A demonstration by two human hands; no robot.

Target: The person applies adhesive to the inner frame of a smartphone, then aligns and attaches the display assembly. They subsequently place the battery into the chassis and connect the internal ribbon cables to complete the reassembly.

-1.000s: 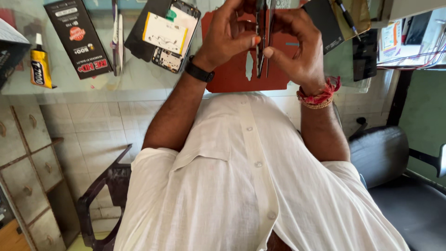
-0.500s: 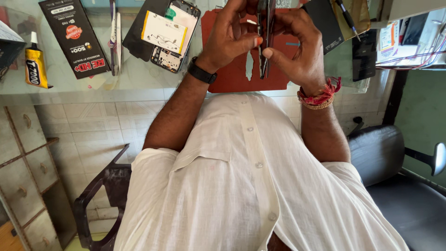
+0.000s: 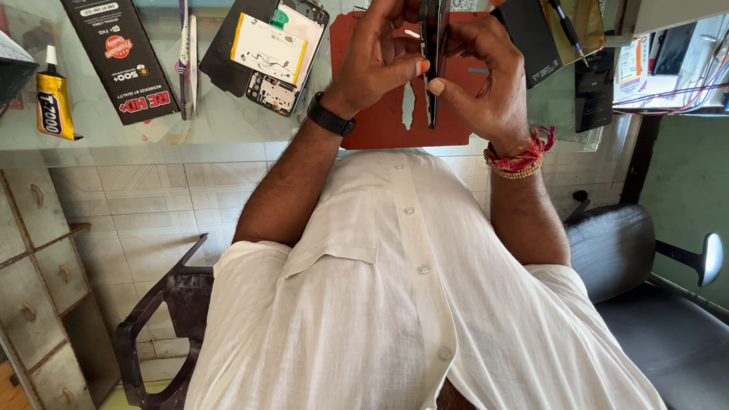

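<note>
The left hand [image 3: 380,57] and the right hand [image 3: 486,76] hold a thin dark phone [image 3: 433,53] edge-on between them, above the red mat [image 3: 387,125]. The fingers of both hands grip the phone from its two sides. Left of the mat lies an opened phone [image 3: 273,53] with its inner parts showing. Further left of the mat are a black box [image 3: 121,57] and a yellow glue tube [image 3: 55,106].

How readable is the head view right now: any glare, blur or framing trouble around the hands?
Head view: even daylight, sharp, no motion blur; the picture appears upside down. Left hand and right hand hold a thin dark phone panel edge-on, cropped at the top edge. Soft reflections on the glass tabletop; the red work mat is clear.
</note>
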